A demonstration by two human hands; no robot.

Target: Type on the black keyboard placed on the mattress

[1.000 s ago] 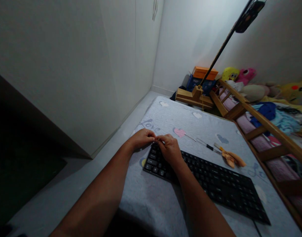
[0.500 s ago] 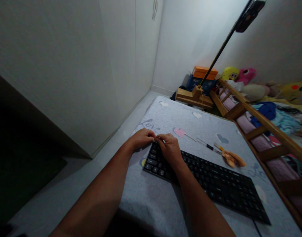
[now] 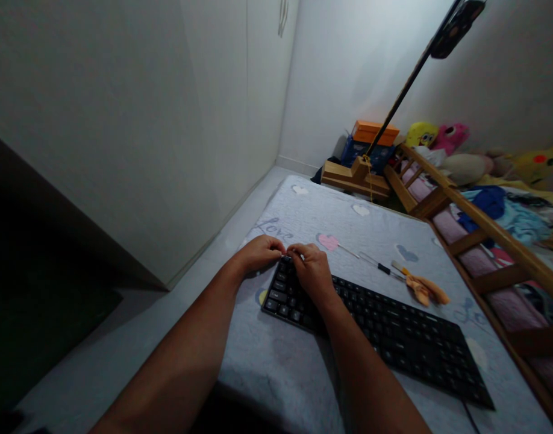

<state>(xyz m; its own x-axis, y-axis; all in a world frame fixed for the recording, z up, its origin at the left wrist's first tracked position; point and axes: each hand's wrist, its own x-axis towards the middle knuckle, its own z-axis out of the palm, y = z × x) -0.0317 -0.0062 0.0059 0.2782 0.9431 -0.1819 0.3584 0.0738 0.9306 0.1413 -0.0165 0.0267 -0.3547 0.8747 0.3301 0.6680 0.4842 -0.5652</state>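
Observation:
A black keyboard [image 3: 394, 328] lies at a slant on the pale, heart-patterned cover [image 3: 276, 367]. At its far left corner, my left hand [image 3: 259, 253] is closed, thumb and fingertips pinched together. My right hand [image 3: 313, 271] meets it there, its fingers curled in above the keys and its wrist over the keyboard. A tiny pale bit shows between the fingertips of both hands, too small to name. Beyond the keyboard lie a thin white stick [image 3: 349, 251], a wire tool with a black handle [image 3: 384, 269], a small brush [image 3: 397, 267] and a bunched orange cloth [image 3: 423, 289].
A white cabinet [image 3: 204, 120] stands along the left. On the right runs a wooden bed rail [image 3: 488, 226], with clothes and plush toys behind it. A dark pole on a wooden base [image 3: 353, 175] stands at the far end, near an orange box [image 3: 374, 132]. The keyboard's cable [image 3: 470, 417] trails toward me.
My right fingers have shifted very slightly at the keyboard's corner. Both hands otherwise keep their places, and the keyboard and tools lie as before.

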